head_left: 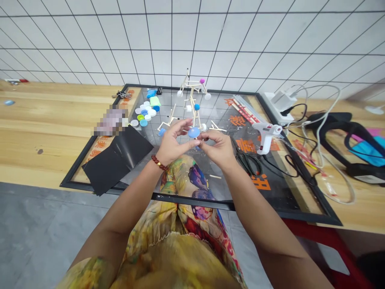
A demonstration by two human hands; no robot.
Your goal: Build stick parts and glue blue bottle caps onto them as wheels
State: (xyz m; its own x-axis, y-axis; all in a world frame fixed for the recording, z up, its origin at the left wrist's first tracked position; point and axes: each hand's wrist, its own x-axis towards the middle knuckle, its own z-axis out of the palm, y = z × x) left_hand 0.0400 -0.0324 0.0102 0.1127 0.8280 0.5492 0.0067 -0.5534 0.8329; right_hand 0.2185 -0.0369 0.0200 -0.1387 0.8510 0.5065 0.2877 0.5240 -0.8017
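Note:
A light blue round cap (194, 132) is between my two hands, above the glass panel. My left hand (177, 140) curves around its left side, thumb reaching under it and fingers apart from the thumb. On the right, my right hand (218, 146) pinches close to the cap's lower right edge; what its fingertips hold is too small to tell. Just behind stand small stick models with caps, one with a blue cap (197, 107) and one with a pink ball (202, 81). A lower stick piece (171, 120) lies left of them, and loose sticks (218, 127) are to the right.
Bottle caps (146, 112) lie at the panel's back left, near black sheets (117, 160). A white glue gun (267, 136), glue sticks (245, 109) and a dark cable are on the right. Beyond are a power strip (276, 108), white cables and black straps. A tiled wall rises behind.

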